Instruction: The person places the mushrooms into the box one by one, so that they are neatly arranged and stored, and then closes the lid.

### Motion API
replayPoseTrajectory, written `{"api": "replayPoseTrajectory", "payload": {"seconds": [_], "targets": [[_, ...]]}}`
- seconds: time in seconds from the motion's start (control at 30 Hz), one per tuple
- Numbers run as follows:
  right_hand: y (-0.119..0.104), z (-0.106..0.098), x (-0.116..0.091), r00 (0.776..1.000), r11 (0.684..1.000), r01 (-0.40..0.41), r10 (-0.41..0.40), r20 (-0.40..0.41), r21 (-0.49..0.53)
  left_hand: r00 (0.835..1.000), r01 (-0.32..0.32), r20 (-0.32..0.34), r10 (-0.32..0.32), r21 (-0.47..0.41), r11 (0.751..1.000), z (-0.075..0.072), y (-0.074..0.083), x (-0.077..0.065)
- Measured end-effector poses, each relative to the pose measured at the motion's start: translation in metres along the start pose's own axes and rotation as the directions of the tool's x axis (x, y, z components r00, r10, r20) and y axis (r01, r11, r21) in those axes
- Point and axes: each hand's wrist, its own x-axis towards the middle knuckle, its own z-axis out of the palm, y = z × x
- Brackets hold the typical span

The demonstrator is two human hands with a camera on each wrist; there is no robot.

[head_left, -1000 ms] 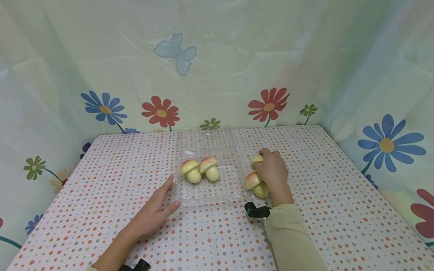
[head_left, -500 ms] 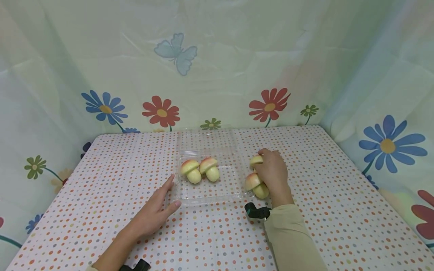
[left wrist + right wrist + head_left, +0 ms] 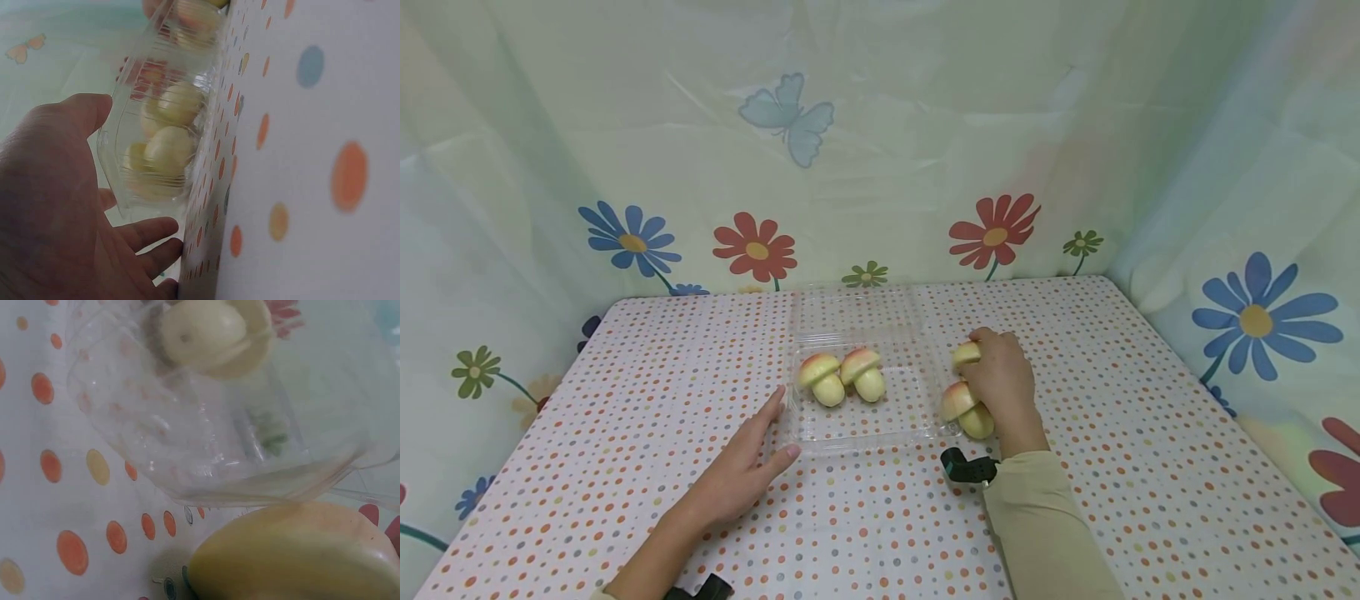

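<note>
Barely any change this past second, work seems paused at the grasp; right hand (image 3: pixel 1004 377) curls round far mushroom (image 3: pixel 966 353), right of centre; left hand (image 3: pixel 737 471), fingers extended, beside clear box (image 3: pixel 865 442), mid-frame.

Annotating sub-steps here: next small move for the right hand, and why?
Likely lift the far pink-and-yellow mushroom-shaped piece, since the right hand curls over it and the open clear plastic box has bare space beside two matching pieces.
</note>
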Motion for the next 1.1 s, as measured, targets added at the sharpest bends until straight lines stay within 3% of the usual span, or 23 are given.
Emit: {"api": "replayPoseTrajectory", "payload": {"seconds": [0.77,1.1], "targets": [[-0.0062,-0.0067,-0.0011,0.998,0.987,-0.009,0.019,-0.06,0.16,1.0,0.022,0.013,-0.022,0.002,1.0,-0.0006,0.0001,0.001],[-0.006,-0.0085,-0.0024,0.995,0.982,0.012,0.006,-0.096,0.186,1.0,0.0,-0.003,0.0,0.016,1.0,0.0003,-0.0029,0.0018]]}}
